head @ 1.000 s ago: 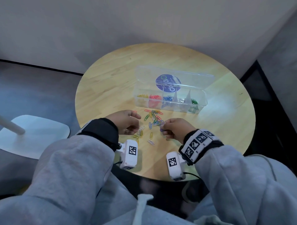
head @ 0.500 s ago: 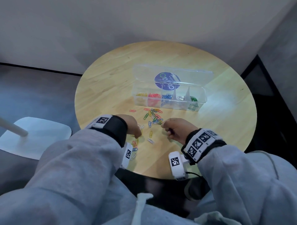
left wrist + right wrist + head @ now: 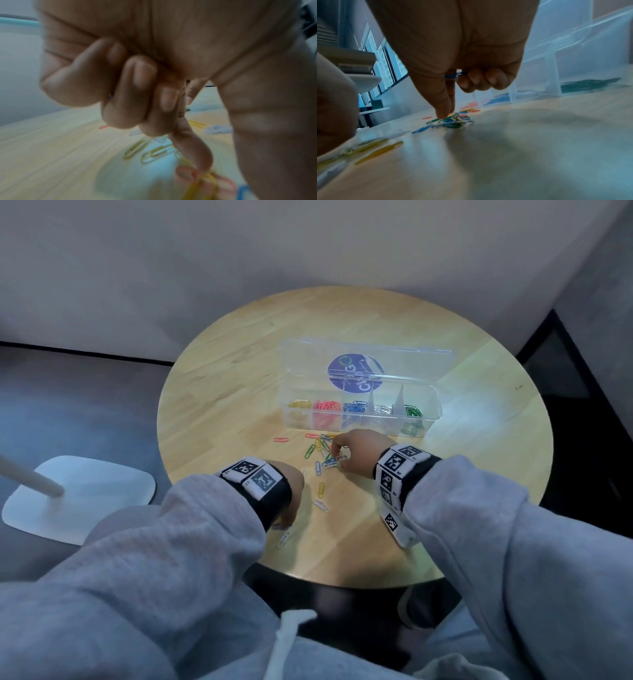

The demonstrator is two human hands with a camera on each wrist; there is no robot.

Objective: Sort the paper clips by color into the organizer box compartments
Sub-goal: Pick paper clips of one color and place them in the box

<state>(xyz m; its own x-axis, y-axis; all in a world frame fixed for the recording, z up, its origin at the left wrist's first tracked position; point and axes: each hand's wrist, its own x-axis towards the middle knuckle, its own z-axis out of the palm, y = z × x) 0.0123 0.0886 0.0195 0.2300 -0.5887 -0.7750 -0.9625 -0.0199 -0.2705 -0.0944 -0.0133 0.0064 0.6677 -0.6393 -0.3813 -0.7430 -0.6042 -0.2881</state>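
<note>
The clear organizer box [image 3: 430, 414] stands open on the round table, with yellow, red, blue, silver and green clips in separate compartments. Loose mixed paper clips [image 3: 320, 451] lie in front of it. My right hand [image 3: 337, 456] is down on this pile. In the right wrist view its thumb and forefinger [image 3: 442, 113] touch the pile [image 3: 453, 122], while the curled fingers keep a blue clip [image 3: 453, 75]. My left hand [image 3: 291, 501] works nearer the table's front edge. Its forefinger [image 3: 197, 152] and thumb meet at a yellow clip [image 3: 200, 188] among pink ones; the picture is blurred.
The wooden table [image 3: 239, 364] is small, and its front edge runs just under my wrists. A few single clips [image 3: 321, 505] lie between my hands. The box lid [image 3: 370, 361] lies open behind the box. A white stand base [image 3: 78, 498] sits on the floor at left.
My right hand has moved forward and left onto the mixed pile. My left hand has slid back toward the table's near edge and turned palm down over the clips there.
</note>
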